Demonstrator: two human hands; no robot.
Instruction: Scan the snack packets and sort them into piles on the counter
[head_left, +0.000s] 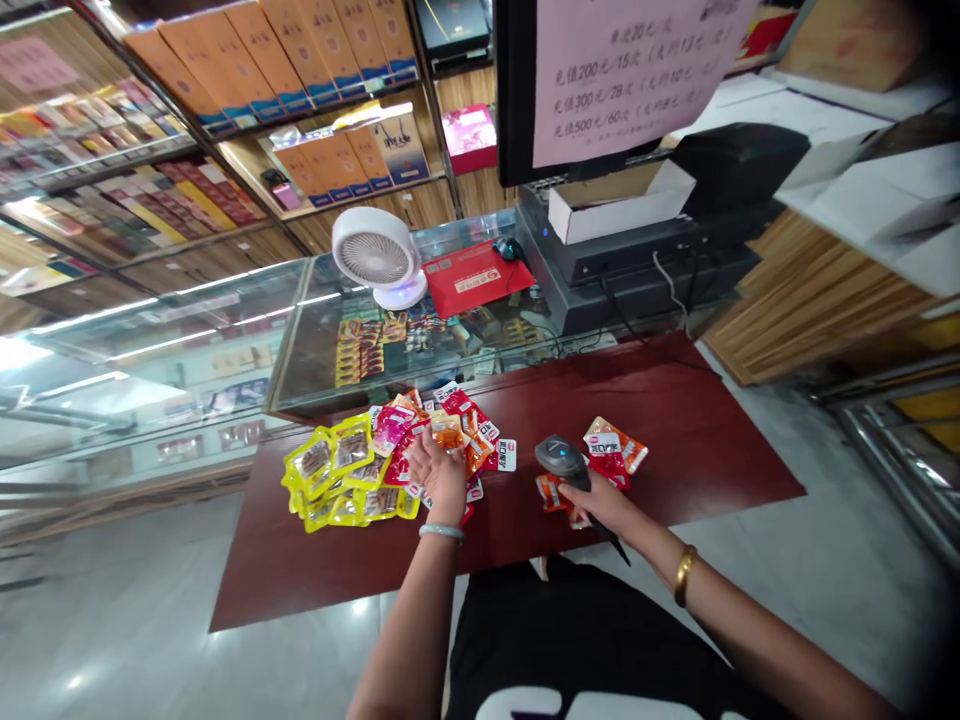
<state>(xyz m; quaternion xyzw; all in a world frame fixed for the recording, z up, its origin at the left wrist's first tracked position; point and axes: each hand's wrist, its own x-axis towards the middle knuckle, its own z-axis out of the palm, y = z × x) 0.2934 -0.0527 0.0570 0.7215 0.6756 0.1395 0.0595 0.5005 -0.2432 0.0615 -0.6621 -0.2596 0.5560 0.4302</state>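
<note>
My right hand (598, 497) is wrapped round the handle of a dark barcode scanner (559, 455), its head pointing away from me. Under the scanner lie small orange packets (551, 492), and just beyond my right hand is a little group of red and orange snack packets (611, 450). My left hand (437, 470) is over a heap of red, pink and orange snack packets (480, 425), fingers spread; whether it touches them is hard to tell. Left of it, yellow-edged clear snack packets (345, 475) lie in an overlapping pile.
The packets lie on a dark red tabletop (292, 590). Behind it stands a glass display counter (307, 350) with a white fan (379, 255), a red mat (480, 280) and a mouse (508, 249). A monitor (517, 100) and a cash drawer (637, 250) are at the back right.
</note>
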